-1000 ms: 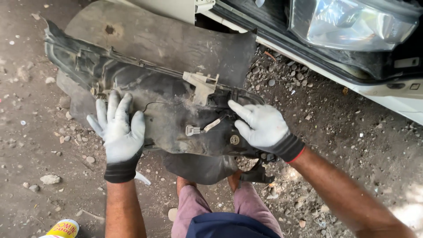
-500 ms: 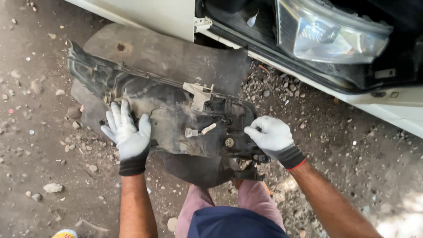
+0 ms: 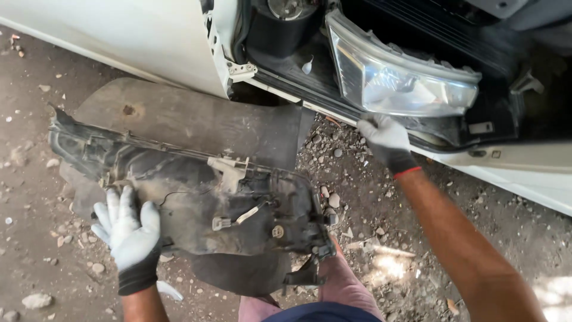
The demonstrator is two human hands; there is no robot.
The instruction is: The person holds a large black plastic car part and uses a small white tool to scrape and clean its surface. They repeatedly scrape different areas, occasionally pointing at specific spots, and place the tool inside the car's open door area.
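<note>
On the dirt ground (image 3: 53,262), strewn with small stones, a dusty black car part (image 3: 196,203) lies just beside a white car (image 3: 137,42). Left hand (image 3: 128,229) rests flat on its near edge, fingers spread apart. Right hand (image 3: 384,140) reaches under the headlight (image 3: 405,83), fingers curled against its lower edge.

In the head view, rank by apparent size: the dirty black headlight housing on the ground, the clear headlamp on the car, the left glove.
1. Black headlight housing, clearly largest.
2. Clear headlamp.
3. Left glove, smallest, though it is nearer the camera.
</note>
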